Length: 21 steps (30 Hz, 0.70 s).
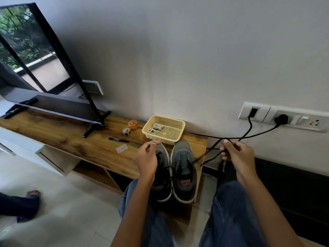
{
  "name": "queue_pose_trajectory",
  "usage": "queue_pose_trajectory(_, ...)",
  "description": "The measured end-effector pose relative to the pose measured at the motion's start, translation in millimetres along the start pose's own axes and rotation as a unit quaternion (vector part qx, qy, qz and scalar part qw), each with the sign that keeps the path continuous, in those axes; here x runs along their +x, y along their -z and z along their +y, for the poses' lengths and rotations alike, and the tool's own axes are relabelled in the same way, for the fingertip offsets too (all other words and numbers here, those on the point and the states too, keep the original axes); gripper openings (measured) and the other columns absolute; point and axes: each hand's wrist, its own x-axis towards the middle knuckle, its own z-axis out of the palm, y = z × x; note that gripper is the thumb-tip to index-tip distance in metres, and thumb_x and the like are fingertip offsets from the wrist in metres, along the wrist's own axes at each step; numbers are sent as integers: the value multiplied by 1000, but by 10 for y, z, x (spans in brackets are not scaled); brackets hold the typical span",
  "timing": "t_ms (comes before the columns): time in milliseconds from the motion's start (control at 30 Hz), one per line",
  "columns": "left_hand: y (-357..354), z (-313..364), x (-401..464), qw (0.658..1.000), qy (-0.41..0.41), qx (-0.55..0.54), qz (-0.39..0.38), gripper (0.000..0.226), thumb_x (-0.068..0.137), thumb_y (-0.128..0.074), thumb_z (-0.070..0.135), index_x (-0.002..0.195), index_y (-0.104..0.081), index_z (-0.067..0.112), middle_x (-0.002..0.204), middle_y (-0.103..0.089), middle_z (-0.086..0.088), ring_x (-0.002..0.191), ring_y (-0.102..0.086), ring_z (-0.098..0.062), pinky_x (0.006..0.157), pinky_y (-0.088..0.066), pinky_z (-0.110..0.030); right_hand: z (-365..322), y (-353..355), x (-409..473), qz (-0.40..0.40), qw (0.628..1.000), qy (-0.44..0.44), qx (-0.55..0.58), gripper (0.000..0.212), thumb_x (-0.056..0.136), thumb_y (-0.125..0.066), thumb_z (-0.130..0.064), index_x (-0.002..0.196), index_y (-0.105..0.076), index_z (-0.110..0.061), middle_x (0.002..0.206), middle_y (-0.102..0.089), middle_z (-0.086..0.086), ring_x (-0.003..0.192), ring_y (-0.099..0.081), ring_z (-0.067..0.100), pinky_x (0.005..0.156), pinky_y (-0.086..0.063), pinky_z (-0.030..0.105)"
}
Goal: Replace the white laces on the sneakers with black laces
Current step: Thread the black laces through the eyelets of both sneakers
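Two grey sneakers stand side by side on the wooden shelf's near edge, toes toward the wall. The left sneaker point(162, 177) carries a black lace and is partly hidden by my left hand point(146, 158), whose fingertips pinch together above its toe; what they pinch is too thin to tell. The right sneaker point(184, 170) has no lace across its tongue. My right hand point(235, 154) grips a black lace point(207, 155) that runs slack down toward the right sneaker. White laces point(155, 128) lie bundled in the yellow basket point(178, 136).
On the wooden shelf point(71, 138) lie a black marker point(119, 139), a tape roll point(126, 131), an orange jar point(133, 125) and a small clear packet point(121, 148). A television point(44, 68) stands at left. Black power cables point(258, 129) hang from wall sockets at right. Another person's foot point(33, 193) rests on the floor.
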Motion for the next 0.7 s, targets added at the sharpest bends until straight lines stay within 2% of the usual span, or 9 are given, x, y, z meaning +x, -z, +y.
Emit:
queue_pose_trajectory(67,-1,33,-18,999,-22,18,-36,18,97,-53,21,100,-70,20,82,-65,9,61,-49,-1,55,-39,-13,-30,-45,-43,-24,1000,-1,-17,14,94,-58,-16,95,-67,-5,72,-65,5,55,-56,6,49,-48,14)
queue_pose_trajectory(167,-114,94,-141,985,-62,65,-146,17,97,-54,28,109,-66,24,95,-67,11,76,-58,6,68,-46,-10,-52,-153,-141,-92,992,20,-82,10,93,-60,-14,90,-68,-9,74,-67,5,63,-60,13,53,-49,15)
queue_pose_trajectory(233,-249,100,-271,966,-88,73,-232,24,99,-50,29,118,-63,22,106,-66,10,90,-58,8,75,-45,-7,-72,-247,-206,-142,977,56,-151,10,90,-64,-15,82,-70,-16,75,-69,4,68,-64,18,61,-51,27)
queue_pose_trajectory(267,-311,100,-330,956,-99,75,-265,26,100,-47,30,120,-62,21,109,-65,8,96,-58,6,79,-45,-9,-85,-297,-236,-164,968,73,-173,12,88,-65,-15,78,-69,-20,72,-69,2,68,-64,17,62,-51,30)
queue_pose_trajectory(333,-410,63,-397,942,-121,96,-299,28,101,-46,32,116,-64,18,106,-67,3,96,-61,-4,81,-49,-21,-98,-374,-278,-191,954,103,-207,24,86,-66,-11,72,-65,-30,69,-66,-6,65,-61,8,60,-48,23)
queue_pose_trajectory(433,-445,-13,-381,934,-157,159,-278,28,99,-51,33,101,-69,12,90,-69,-2,83,-63,-15,74,-50,-36,-79,-382,-272,-195,939,124,-255,23,83,-67,-8,78,-66,-30,77,-67,-8,73,-62,5,62,-46,13)
queue_pose_trajectory(567,-313,-69,-254,945,-182,185,-198,20,98,-54,29,84,-68,24,67,-58,11,62,-52,-1,58,-37,-18,-15,-235,-205,-190,936,95,-280,9,83,-72,-14,87,-71,-22,80,-70,-3,77,-64,10,63,-46,13)
queue_pose_trajectory(633,-219,-93,-169,960,-150,174,-161,25,98,-51,31,80,-66,26,58,-52,10,52,-47,-3,52,-33,-23,-14,-155,-187,-192,932,94,-291,5,86,-68,-14,86,-72,-16,79,-70,-3,77,-63,9,65,-45,15)
queue_pose_trajectory(700,-130,-132,-102,970,-119,168,-127,27,99,-49,34,78,-65,28,59,-56,5,53,-51,-9,53,-38,-31,-18,-105,-176,-203,934,88,-280,12,91,-62,-13,85,-73,-12,76,-69,-1,74,-62,10,65,-45,16)
